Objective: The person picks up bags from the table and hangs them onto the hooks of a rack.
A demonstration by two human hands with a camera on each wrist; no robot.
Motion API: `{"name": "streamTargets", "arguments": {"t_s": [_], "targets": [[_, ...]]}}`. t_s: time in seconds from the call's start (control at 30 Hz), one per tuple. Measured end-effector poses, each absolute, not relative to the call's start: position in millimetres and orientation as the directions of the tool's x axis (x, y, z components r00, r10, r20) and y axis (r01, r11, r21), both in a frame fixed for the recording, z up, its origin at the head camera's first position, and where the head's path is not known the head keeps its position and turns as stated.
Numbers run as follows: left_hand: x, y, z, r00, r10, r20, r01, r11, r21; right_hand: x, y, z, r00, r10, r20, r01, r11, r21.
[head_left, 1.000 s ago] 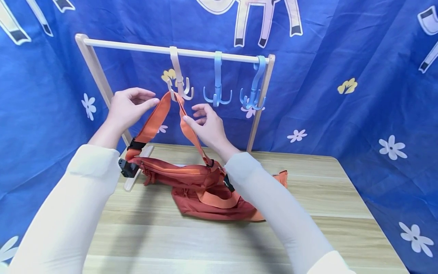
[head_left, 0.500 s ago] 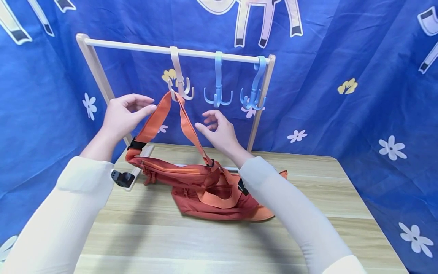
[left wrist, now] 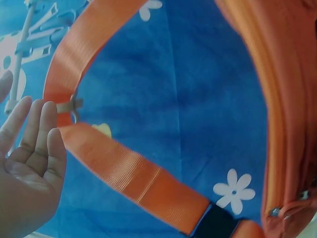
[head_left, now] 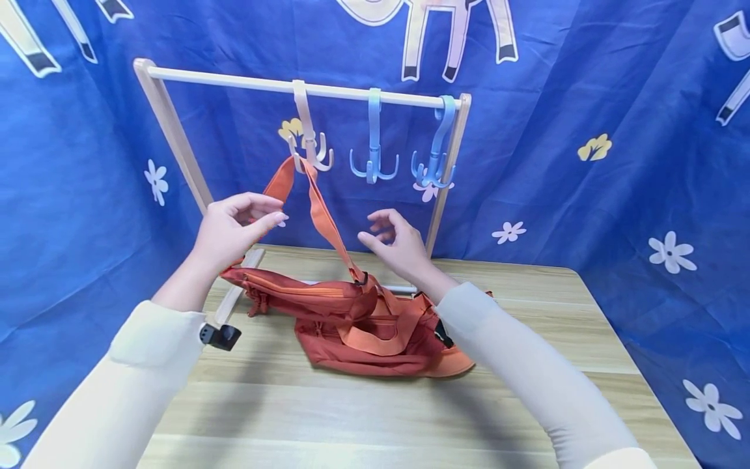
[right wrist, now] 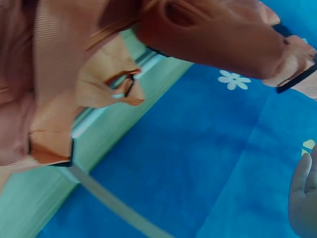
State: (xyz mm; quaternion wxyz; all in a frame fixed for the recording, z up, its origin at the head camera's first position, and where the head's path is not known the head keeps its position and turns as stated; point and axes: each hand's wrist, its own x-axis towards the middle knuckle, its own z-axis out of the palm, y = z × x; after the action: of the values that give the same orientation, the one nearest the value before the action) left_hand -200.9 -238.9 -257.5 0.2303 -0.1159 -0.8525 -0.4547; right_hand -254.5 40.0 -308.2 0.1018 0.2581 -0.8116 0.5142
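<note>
An orange strap [head_left: 325, 225] loops over a prong of the cream hook [head_left: 308, 130], and the red waist bag [head_left: 305, 294] hangs from it just above the table. My left hand [head_left: 225, 233] is in front of the strap's left side, fingers loosely bent and holding nothing; it hides the black buckle [left wrist: 216, 223], which the left wrist view shows. To the right of the strap, my right hand [head_left: 404, 249] hovers apart from it with relaxed fingers and nothing in them. A second red bag [head_left: 369, 361] with orange straps lies on the table below, partly behind my right forearm.
The cream hook and two blue hooks [head_left: 374, 140] [head_left: 435, 146] hang on the white rail [head_left: 234, 79] of a wooden rack. A blue patterned cloth [head_left: 545, 163] surrounds the wooden table [head_left: 556, 339] at the back and sides.
My right hand has let go of the strap and moved right and down. The left hand has lowered in front of the strap. The bag stays hanging on the cream hook.
</note>
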Motion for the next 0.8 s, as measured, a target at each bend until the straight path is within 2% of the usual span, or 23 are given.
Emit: {"name": "streamTargets", "arguments": {"t_s": [0.2,0.8], "targets": [[-189.5,-228.2,-274.8,-0.858,0.038,0.513,0.458,0.511,0.728,-253.1,56.7,-324.3,-0.849,-0.326,0.416,-0.516,0.341,-0.786],[-171.6,-196.9,-339.4,-0.889,0.116,0.442,0.451,0.384,0.806,-246.0,94.3,-369.7,-0.873,-0.366,0.321,-0.449,0.353,-0.821]]}}
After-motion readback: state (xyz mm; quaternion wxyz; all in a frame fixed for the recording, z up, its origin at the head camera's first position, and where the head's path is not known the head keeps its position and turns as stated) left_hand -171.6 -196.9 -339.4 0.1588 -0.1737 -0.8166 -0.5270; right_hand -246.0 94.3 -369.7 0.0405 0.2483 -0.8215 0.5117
